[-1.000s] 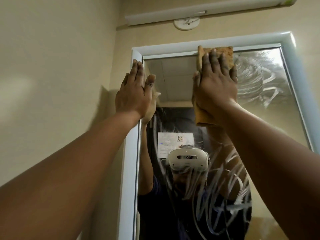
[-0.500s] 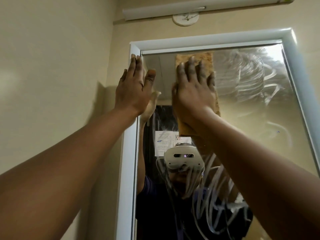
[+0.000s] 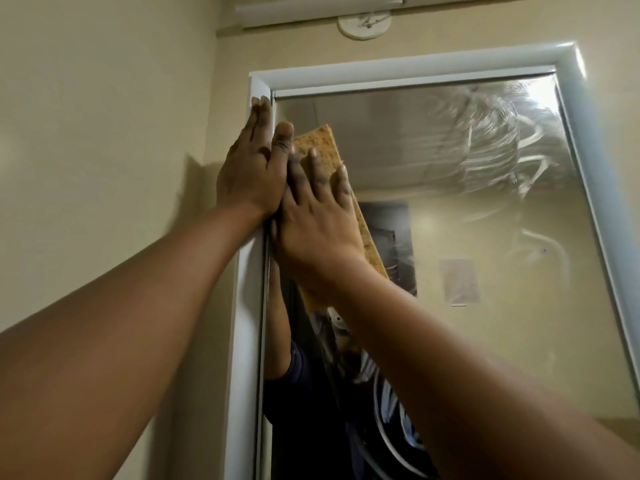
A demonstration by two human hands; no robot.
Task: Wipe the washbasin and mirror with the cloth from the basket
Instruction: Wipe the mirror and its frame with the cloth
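A beige wall (image 3: 104, 133) fills the left of the view and runs on above the mirror (image 3: 467, 237), whose glass sits in a white frame (image 3: 398, 69) with rounded corners. Wet, curling wipe streaks (image 3: 485, 140) cover the upper right of the glass, and fainter ones trail down its right side. In the reflection there are a ceiling, a beige wall with a dark opening, and a pale sheet of paper (image 3: 460, 281) fixed to that wall; any writing on it is too blurred to read, and no brand or label can be made out anywhere. Along the top edge of the view runs a long white tube-light fitting (image 3: 311, 12), and just under it a round white ceiling rose (image 3: 363, 26) is fixed to the wall. Both bare forearms reach up from the bottom corners. The left hand (image 3: 249, 171) lies flat with its fingers straight and together against the frame's left upright, near the top corner, holding nothing. The right hand (image 3: 315, 223) presses the tan, speckled cloth (image 3: 320, 143) against the glass with spread, nearly straight fingers; the cloth lies at the mirror's upper left, just beside the frame, its top end clear above the fingertips and its lower end below the wrist. The two hands touch side by side.
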